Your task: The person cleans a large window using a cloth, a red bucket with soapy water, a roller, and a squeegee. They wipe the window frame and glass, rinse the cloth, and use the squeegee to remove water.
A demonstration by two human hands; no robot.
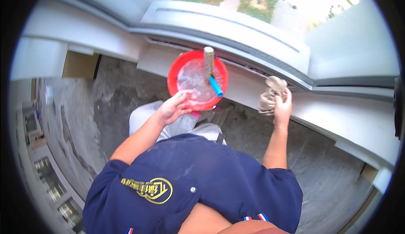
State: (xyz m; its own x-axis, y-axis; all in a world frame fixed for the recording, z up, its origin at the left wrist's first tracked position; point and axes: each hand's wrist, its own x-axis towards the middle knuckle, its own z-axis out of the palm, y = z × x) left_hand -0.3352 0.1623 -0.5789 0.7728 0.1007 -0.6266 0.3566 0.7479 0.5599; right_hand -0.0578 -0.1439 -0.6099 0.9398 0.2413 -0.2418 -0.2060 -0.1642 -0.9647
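Note:
A red plastic bucket (171, 75) of foamy water (193, 75) stands before me, at the window sill's edge. Standing in the water is a tool that looks like a window washer, with a fuzzy grey sleeve (208, 59) and a blue handle (216, 87) tilted towards me. At the bucket's near left rim is my left hand (174, 107), fingers apart and nothing held; whether it touches the rim I cannot tell. My right hand (282, 109) grips a crumpled beige cloth (272, 94) over the sill, to the right of the bucket.
A pale window sill (243, 85) runs below the window frame (221, 40), bending away at both sides. Grass and paving show outside through the glass. The bare concrete floor (117, 91) has dark damp-looking patches. A brown panel (80, 65) stands at the left.

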